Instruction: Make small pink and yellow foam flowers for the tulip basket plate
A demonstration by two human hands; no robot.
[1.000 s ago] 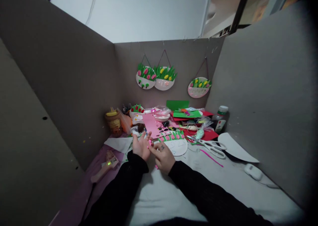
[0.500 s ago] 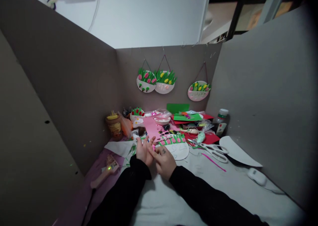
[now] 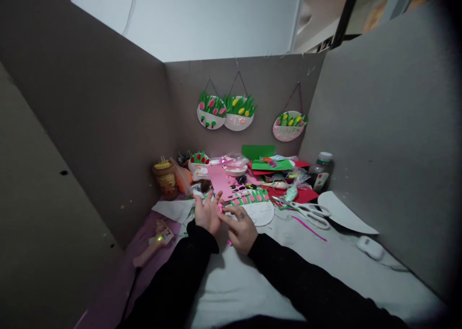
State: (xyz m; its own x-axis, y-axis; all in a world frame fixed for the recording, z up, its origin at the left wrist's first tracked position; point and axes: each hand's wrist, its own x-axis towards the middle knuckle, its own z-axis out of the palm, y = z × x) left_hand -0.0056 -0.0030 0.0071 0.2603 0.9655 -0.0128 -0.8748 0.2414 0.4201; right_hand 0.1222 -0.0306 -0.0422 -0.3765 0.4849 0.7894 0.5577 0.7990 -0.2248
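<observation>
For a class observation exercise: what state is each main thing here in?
Left hand: open, palm up
Right hand: fingers bent, at left hand
Pink piece: at both hands' fingers
Glue gun: light glowing
Scissors: lying, handles spread
Bottle: upright, capped
Tulip plate: lying flat, decorated
Three paper plates: hung up, decorated

Dim, cool light around you, white wall [image 3: 216, 20] brightest, soft shadows on your pale tablecloth [image 3: 260, 293], yellow-green glare on your glue gun [image 3: 146, 255], right panel [image 3: 378, 126] fading into blurred black, fine details soft.
</observation>
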